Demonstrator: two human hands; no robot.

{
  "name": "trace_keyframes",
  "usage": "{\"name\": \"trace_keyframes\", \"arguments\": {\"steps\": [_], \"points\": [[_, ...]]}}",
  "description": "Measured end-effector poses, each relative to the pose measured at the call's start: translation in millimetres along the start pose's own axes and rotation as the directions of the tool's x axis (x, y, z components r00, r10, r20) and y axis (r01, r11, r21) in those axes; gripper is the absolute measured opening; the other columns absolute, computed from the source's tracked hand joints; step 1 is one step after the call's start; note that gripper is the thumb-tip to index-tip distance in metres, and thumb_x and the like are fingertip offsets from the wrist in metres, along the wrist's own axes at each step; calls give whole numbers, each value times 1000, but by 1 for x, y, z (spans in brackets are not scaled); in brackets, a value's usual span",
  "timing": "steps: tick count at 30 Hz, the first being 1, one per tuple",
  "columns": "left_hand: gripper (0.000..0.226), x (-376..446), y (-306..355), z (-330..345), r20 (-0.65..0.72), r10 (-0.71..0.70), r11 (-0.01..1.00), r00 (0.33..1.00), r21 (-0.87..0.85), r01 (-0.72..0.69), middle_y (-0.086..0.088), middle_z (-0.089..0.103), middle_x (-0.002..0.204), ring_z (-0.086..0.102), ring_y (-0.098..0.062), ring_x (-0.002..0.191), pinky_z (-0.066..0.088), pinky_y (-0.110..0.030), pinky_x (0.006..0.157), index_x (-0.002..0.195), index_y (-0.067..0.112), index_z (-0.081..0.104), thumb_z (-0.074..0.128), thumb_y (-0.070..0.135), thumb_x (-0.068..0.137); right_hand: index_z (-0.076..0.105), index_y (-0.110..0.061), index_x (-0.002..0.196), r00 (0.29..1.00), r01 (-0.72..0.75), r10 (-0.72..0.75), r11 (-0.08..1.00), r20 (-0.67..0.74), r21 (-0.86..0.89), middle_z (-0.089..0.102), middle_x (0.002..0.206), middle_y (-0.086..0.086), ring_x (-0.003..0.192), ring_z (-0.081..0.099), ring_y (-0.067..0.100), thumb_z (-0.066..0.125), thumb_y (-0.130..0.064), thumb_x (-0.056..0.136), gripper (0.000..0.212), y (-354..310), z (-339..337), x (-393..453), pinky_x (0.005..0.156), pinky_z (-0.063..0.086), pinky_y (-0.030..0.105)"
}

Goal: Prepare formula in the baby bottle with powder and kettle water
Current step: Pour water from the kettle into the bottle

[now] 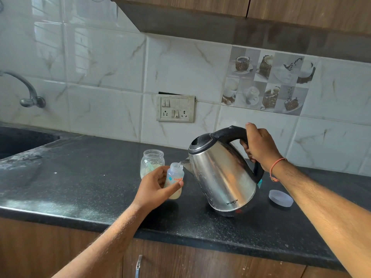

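Note:
My left hand grips a small clear baby bottle with orange print, standing on the black counter with pale liquid at its bottom. My right hand holds the black handle of a steel kettle, tilted left. The kettle's spout is at the bottle's open mouth and a thin stream of water runs in. Behind the bottle stands an open clear jar of pale powder with a scoop inside.
A round translucent lid lies on the counter right of the kettle. A dark sink and a wall tap are at the far left. A switch and socket plate is on the tiled wall.

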State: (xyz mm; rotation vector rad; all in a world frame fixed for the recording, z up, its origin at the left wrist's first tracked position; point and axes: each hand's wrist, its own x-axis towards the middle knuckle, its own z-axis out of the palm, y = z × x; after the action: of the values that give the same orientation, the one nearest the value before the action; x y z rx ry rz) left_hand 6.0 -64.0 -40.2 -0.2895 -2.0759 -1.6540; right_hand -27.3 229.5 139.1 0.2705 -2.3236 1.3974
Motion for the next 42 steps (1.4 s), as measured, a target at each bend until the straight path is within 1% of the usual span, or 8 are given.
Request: {"name": "trace_keyframes", "arguments": {"steps": [3, 8, 12, 22, 26, 29, 32, 42], "points": [[54, 0, 1, 0, 2, 5, 1000, 1000, 2, -5, 17, 78, 121, 77, 2, 109, 64, -20, 89, 128, 31, 67, 93, 42, 81, 51, -12, 57, 1000, 0, 0, 1000, 0, 4, 41, 45, 0, 41, 36, 18, 37, -48, 97, 56, 1, 0, 0, 50, 31, 29], [60, 1, -1, 0, 7, 3, 1000, 1000, 5, -3, 17, 78, 123, 77, 1, 111, 64, -22, 91, 131, 29, 66, 92, 46, 80, 50, -12, 57, 1000, -6, 6, 1000, -8, 5, 41, 44, -1, 40, 36, 17, 38, -47, 98, 55, 1, 0, 1, 49, 31, 29], [60, 1, -2, 0, 10, 1, 1000, 1000, 6, -1, 18, 77, 123, 76, 2, 112, 64, -21, 91, 131, 28, 66, 92, 46, 80, 51, -11, 59, 1000, -12, 12, 1000, -6, 6, 41, 44, -1, 41, 37, 17, 39, -48, 94, 53, 1, -1, 0, 49, 31, 29], [58, 2, -3, 0, 9, -5, 1000, 1000, -3, 5, 15, 78, 124, 78, -3, 113, 65, -24, 92, 133, 26, 67, 93, 40, 83, 51, -11, 60, 1000, -8, 8, 1000, 7, 7, 41, 44, -1, 41, 37, 15, 38, -46, 98, 54, 2, 0, 1, 49, 31, 28], [50, 1, -2, 1, -1, -4, 1000, 1000, -16, 4, 15, 81, 117, 79, -2, 109, 65, -22, 88, 128, 25, 69, 94, 30, 85, 52, -8, 63, 1000, -7, 7, 1000, -3, 3, 41, 44, 0, 40, 36, 18, 38, -51, 89, 52, -1, 1, 1, 49, 31, 28], [46, 0, 0, 2, 1, -1, 1000, 1000, -14, 1, 19, 80, 113, 78, 3, 106, 62, -16, 82, 124, 28, 68, 94, 27, 86, 51, -9, 61, 1000, 1, -1, 1000, -3, 1, 41, 43, -1, 39, 36, 17, 39, -46, 95, 53, 0, 2, 1, 49, 31, 28], [47, 0, 0, 2, -1, -1, 1000, 1000, -19, 1, 17, 80, 113, 78, 1, 106, 62, -17, 83, 126, 26, 68, 94, 27, 86, 51, -10, 60, 1000, 2, -2, 1000, -1, -2, 40, 43, -2, 39, 36, 16, 38, -45, 98, 53, 0, 1, 1, 49, 31, 28], [47, 0, 1, 1, 5, 9, 1000, 1000, -27, -9, 16, 81, 115, 79, -1, 108, 63, -18, 85, 124, 29, 68, 94, 30, 85, 53, -9, 63, 1000, -4, 4, 1000, 10, -6, 42, 43, -2, 39, 37, 15, 38, -50, 89, 51, -2, 2, 1, 50, 32, 28]]}}
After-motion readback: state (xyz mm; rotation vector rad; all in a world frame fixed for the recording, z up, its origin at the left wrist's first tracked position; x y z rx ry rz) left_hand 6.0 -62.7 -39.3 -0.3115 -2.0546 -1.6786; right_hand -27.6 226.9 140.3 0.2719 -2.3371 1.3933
